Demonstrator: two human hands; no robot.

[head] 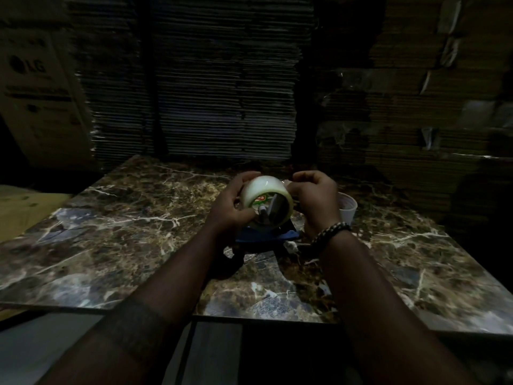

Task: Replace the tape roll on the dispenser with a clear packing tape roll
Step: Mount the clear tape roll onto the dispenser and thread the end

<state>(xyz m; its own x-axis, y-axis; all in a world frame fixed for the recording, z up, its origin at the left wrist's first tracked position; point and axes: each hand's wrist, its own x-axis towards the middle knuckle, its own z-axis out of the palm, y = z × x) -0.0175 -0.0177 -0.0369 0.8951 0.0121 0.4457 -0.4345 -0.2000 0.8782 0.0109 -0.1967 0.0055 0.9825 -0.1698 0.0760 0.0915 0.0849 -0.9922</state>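
Your left hand (pixel 231 207) cups one clear packing tape roll (pixel 265 200), frame centre, seated on one blue dispenser (pixel 266 234). Your right hand (pixel 316 200) pinches at its rim; whether it holds the tape end, cannot tell. Risk: the end resticking. One white cup (pixel 347 208), right.

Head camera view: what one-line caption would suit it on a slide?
Both hands, left hand and right hand, hold a clear tape roll on a blue dispenser over a marble table.
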